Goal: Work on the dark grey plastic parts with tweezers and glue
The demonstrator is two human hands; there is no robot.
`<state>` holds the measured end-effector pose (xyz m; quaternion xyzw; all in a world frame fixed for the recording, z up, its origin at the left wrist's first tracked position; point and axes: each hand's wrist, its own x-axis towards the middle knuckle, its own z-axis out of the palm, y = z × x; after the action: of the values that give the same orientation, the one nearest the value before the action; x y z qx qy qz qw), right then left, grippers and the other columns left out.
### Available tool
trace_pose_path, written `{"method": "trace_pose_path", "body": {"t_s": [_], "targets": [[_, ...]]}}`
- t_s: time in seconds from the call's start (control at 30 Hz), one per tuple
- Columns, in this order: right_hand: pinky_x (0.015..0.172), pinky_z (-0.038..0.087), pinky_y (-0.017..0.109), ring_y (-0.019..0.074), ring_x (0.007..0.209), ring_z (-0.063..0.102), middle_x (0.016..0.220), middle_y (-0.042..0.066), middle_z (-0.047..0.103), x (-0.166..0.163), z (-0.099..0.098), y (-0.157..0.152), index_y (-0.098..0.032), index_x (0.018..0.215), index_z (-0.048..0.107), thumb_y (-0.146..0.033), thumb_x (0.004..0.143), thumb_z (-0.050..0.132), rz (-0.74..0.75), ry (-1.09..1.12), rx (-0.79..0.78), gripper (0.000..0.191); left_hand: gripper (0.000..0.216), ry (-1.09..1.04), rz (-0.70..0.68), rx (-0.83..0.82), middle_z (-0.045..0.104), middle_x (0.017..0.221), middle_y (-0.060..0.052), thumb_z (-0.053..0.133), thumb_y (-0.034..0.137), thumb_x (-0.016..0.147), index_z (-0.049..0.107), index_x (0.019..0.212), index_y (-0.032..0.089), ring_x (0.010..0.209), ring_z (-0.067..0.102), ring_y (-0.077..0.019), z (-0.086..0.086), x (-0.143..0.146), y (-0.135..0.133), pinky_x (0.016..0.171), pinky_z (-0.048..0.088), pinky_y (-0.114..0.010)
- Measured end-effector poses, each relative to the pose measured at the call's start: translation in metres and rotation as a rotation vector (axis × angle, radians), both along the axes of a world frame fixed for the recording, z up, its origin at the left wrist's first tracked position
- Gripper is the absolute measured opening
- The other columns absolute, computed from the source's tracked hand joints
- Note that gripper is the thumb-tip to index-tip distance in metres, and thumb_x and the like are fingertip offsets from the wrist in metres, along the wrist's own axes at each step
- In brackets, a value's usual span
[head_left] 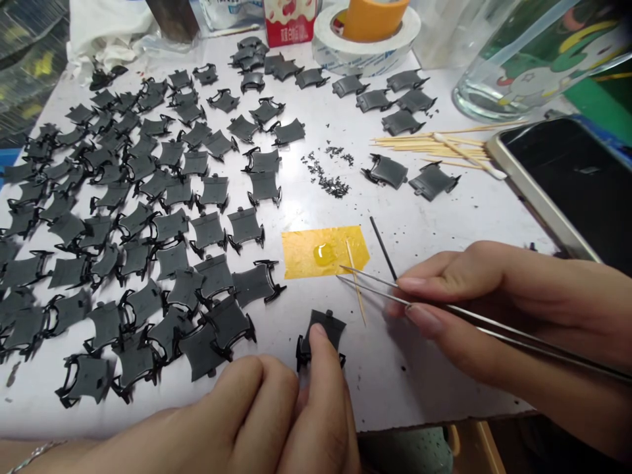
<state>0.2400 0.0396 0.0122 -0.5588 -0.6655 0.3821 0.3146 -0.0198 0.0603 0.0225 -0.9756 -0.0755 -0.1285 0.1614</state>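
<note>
My right hand (484,296) pinches a pair of metal tweezers (469,315) between thumb and finger. Their thin tips are a little apart, beside a toothpick (356,286) lying across the right end of a yellow tape piece (299,253). A clear, shiny drop (324,253) sits on that tape. My left hand (276,415) is closed, one fingertip pressing a dark grey plastic part (334,328) with black side clips against the table. The other fingers are curled, and what lies beneath them is hidden. Just beyond the tweezers lies a thin black rod (382,247).
Many similar grey parts (170,224) cover the left side. Tiny black pieces (330,174) lie in the middle. Toothpicks (429,146), a phone (567,178) and a glass (533,66) are at right; tape rolls (365,46) and a red box (291,23) stand behind.
</note>
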Motion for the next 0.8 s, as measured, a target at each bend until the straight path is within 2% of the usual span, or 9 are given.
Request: {"method": "trace_pose_path", "body": {"t_s": [0.1, 0.2, 0.37, 0.43, 0.5, 0.6, 0.67, 0.8], "targets": [[0.040, 0.052, 0.016, 0.0147, 0.061, 0.073, 0.085, -0.006, 0.080, -0.003, 0.002, 0.002, -0.033, 0.087, 0.070, -0.036, 0.084, 0.075, -0.006, -0.088, 0.057, 0.007, 0.028, -0.008, 0.016, -0.004, 0.073, 0.101, -0.005, 0.037, 0.015, 0.106, 0.064, 0.103, 0.012, 0.054, 0.055, -0.0138, -0.005, 0.000, -0.003, 0.051, 0.051, -0.029], [0.036, 0.047, 0.017, 0.0164, 0.064, 0.074, 0.085, -0.006, 0.080, -0.007, 0.003, 0.002, -0.032, 0.084, 0.067, -0.036, 0.085, 0.073, -0.025, -0.143, 0.090, 0.006, 0.028, 0.016, 0.017, -0.010, 0.072, 0.103, -0.006, 0.035, 0.016, 0.106, 0.062, 0.105, 0.012, 0.060, 0.060, -0.0154, -0.006, -0.001, -0.006, 0.051, 0.051, -0.030], [0.034, 0.044, 0.018, 0.0123, 0.049, 0.065, 0.073, -0.005, 0.076, -0.007, 0.005, 0.002, -0.029, 0.071, 0.064, -0.032, 0.087, 0.068, -0.005, -0.091, 0.067, 0.016, 0.029, 0.065, 0.008, -0.001, 0.072, 0.105, -0.004, 0.033, 0.016, 0.107, 0.062, 0.107, 0.014, 0.064, 0.063, -0.0142, -0.002, -0.001, -0.003, 0.053, 0.052, -0.028], [0.034, 0.047, 0.017, 0.0134, 0.052, 0.068, 0.075, -0.005, 0.077, -0.006, 0.004, 0.002, -0.032, 0.074, 0.066, -0.033, 0.085, 0.070, -0.010, -0.054, 0.052, 0.012, 0.028, 0.044, 0.018, 0.021, 0.073, 0.105, -0.003, 0.036, 0.017, 0.107, 0.064, 0.105, 0.014, 0.065, 0.064, -0.0135, 0.000, -0.001, -0.002, 0.055, 0.054, -0.027], [0.038, 0.051, 0.015, 0.0144, 0.057, 0.072, 0.081, -0.005, 0.078, -0.005, 0.002, 0.002, -0.034, 0.081, 0.069, -0.035, 0.083, 0.074, -0.063, -0.011, 0.065, 0.005, 0.027, 0.017, 0.037, 0.041, 0.074, 0.105, -0.002, 0.039, 0.018, 0.107, 0.065, 0.104, 0.015, 0.065, 0.064, -0.0130, 0.001, 0.000, -0.002, 0.056, 0.055, -0.026], [0.055, 0.060, 0.012, 0.0141, 0.067, 0.076, 0.090, -0.005, 0.079, -0.006, -0.001, 0.002, -0.036, 0.089, 0.072, -0.035, 0.081, 0.078, -0.131, 0.050, 0.076, 0.009, 0.028, 0.001, 0.051, 0.044, 0.074, 0.105, -0.001, 0.039, 0.019, 0.107, 0.066, 0.103, 0.016, 0.066, 0.065, -0.0128, 0.002, 0.001, -0.002, 0.055, 0.056, -0.025], [0.064, 0.062, 0.012, 0.0141, 0.074, 0.077, 0.094, -0.006, 0.079, -0.006, -0.002, 0.002, -0.037, 0.091, 0.073, -0.035, 0.081, 0.079, -0.123, 0.090, 0.063, 0.012, 0.027, -0.003, 0.044, 0.034, 0.075, 0.103, -0.001, 0.040, 0.017, 0.106, 0.066, 0.102, 0.015, 0.065, 0.065, -0.0127, 0.003, 0.001, -0.002, 0.054, 0.055, -0.025], [0.061, 0.060, 0.009, 0.0127, 0.073, 0.077, 0.095, -0.007, 0.080, -0.006, -0.002, 0.002, -0.037, 0.089, 0.074, -0.036, 0.081, 0.079, -0.086, 0.097, 0.018, 0.010, 0.023, -0.004, 0.016, -0.002, 0.076, 0.100, 0.000, 0.042, 0.014, 0.105, 0.065, 0.102, 0.014, 0.062, 0.065, -0.0122, 0.005, 0.002, 0.001, 0.053, 0.055, -0.024]]}}
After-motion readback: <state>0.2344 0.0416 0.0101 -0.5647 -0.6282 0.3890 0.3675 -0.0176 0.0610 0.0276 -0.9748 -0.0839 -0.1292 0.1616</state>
